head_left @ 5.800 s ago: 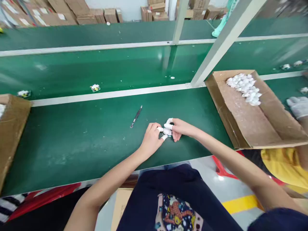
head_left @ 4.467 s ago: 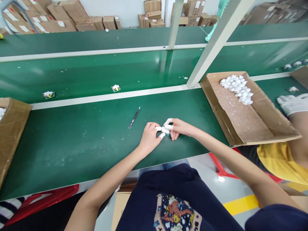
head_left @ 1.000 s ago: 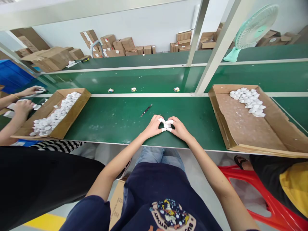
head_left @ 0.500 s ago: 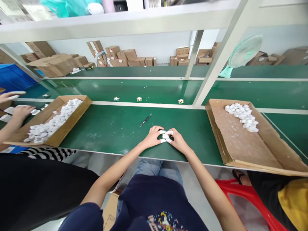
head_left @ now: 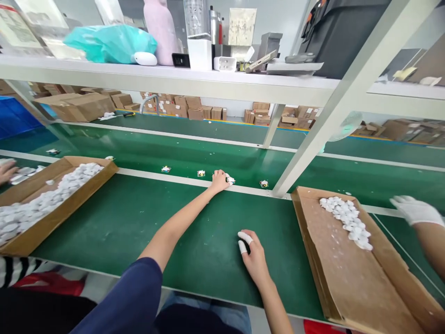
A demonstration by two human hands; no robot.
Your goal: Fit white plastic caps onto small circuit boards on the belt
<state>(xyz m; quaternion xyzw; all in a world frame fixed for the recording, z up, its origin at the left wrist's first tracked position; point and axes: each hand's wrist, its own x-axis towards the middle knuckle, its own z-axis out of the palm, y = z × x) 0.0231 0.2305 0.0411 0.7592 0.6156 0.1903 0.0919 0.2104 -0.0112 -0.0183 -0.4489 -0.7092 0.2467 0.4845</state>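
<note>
The small white-topped electronic piece lies at the fingertips of the person's left hand, by the pale metal strip that edges the glossy green belt. That hand's fingers are bent and close together around the near side of the piece; whether they are clamped on it or only touching it, I cannot tell. The right hand is nearer the body, over the matte dark green work surface, its thumb and forefinger in white fingertip covers and held apart with a gap between them.

Just left of the left hand, a similar white-and-yellow component sits on the belt, with another farther left and a third to the right, near the slanted pale metal post.

Right of the hands stands a shallow brown cardboard box with white lumpy pieces clustered toward its far end; beyond it is a co-worker's white-gloved hand. At the left, another brown cardboard box holds a longer white heap. Above, a white shelf bears a crinkled teal plastic bag and a pink bottle.
</note>
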